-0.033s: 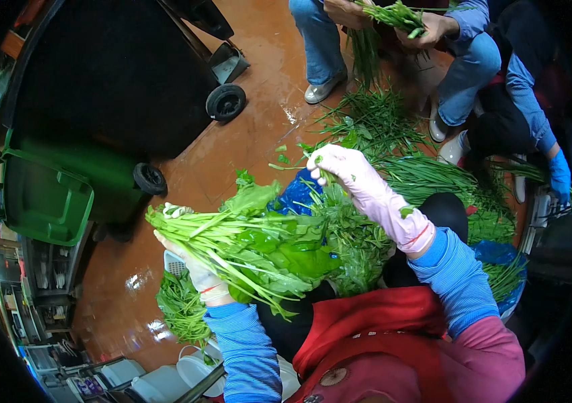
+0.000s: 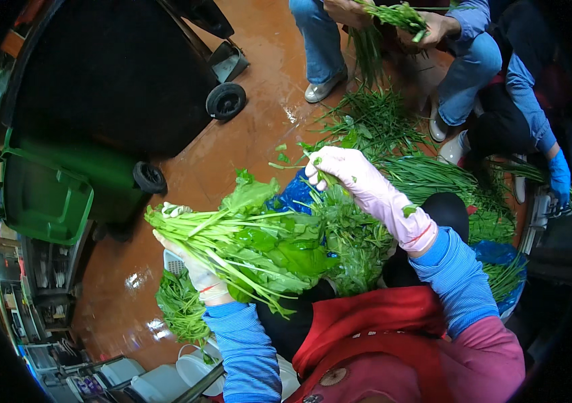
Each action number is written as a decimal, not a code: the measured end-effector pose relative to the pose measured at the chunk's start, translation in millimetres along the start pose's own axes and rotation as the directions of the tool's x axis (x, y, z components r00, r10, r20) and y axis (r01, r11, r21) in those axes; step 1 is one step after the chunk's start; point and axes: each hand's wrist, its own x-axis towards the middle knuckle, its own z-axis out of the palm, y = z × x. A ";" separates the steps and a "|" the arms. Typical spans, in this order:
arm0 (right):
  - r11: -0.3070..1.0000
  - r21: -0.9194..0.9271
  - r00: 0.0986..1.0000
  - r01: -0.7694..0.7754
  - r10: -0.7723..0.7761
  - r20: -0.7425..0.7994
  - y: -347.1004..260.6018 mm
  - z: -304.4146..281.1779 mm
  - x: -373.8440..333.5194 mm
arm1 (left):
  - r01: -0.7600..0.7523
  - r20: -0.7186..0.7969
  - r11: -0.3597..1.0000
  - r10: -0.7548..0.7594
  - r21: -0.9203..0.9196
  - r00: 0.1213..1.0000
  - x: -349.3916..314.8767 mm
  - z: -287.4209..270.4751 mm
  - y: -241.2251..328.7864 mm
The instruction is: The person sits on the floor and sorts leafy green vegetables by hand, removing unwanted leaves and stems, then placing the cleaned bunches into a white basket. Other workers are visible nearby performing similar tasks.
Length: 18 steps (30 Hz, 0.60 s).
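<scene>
My left hand, in a pale glove, is closed around a big bunch of leafy greens. Its light stems point left and its broad leaves spread right across my lap. Up and to the right of the bunch, my right hand has its gloved fingers curled together on a small leaf scrap; part of it is hidden by the fingers. Another green fragment sticks to that glove near the wrist. Below my right hand lies a heap of cut greens beside a blue plastic bag.
Long green stalks and a loose pile cover the floor ahead. Two people crouch at the upper right; one holds a green bundle, the other wears a blue glove. A wheeled green bin stands left. More greens lie beside my left forearm.
My right hand has shifted very slightly left and down. The bunch in my left hand is almost unmoved.
</scene>
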 end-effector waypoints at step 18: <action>0.555 -0.737 0.916 0.387 -0.322 0.239 28.9 53.8 -16.9 | 0.045 0.033 0.996 -0.043 -0.071 0.999 -0.8 14.6 -10.3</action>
